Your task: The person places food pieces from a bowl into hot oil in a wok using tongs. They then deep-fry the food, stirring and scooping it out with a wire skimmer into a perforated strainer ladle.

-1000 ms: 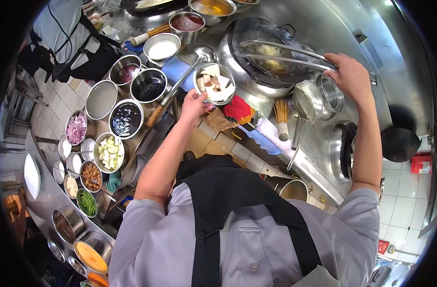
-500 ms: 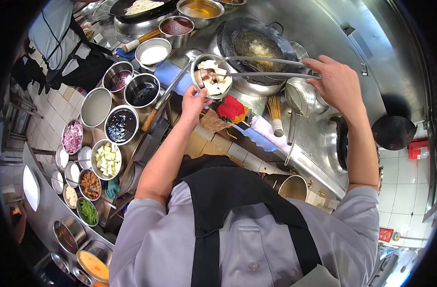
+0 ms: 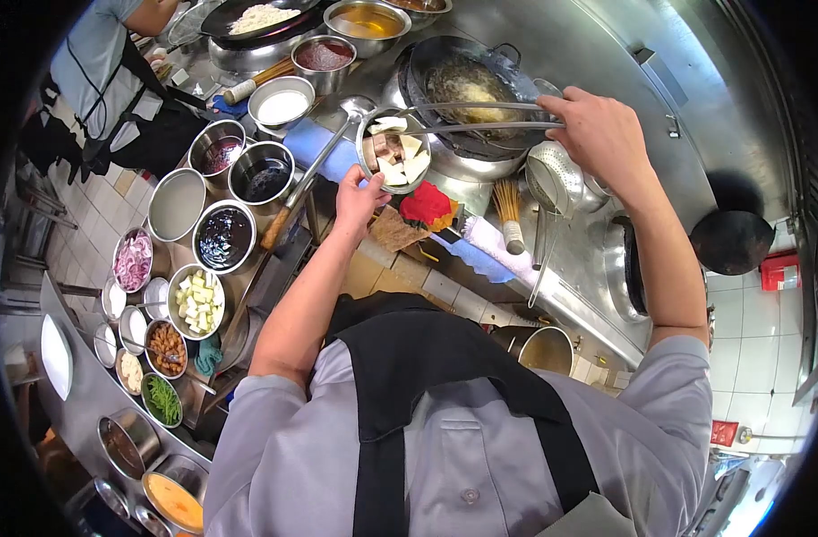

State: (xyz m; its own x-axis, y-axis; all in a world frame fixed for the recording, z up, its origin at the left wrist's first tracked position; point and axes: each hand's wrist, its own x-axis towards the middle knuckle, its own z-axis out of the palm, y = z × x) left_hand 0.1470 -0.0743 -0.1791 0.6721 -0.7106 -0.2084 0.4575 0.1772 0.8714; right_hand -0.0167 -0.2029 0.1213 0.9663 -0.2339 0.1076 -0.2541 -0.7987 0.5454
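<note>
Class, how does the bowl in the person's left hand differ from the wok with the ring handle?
The bowl is silvery; the wok is blackened.
The bowl is smaller than the wok.
The left hand holds the bowl; neither hand holds the wok.
Both are round and open-topped.

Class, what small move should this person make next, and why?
Perhaps close the tongs on a pale piece: the right hand holds them with their arms apart and tips over the bowl, which the left hand holds beside the wok.
</note>
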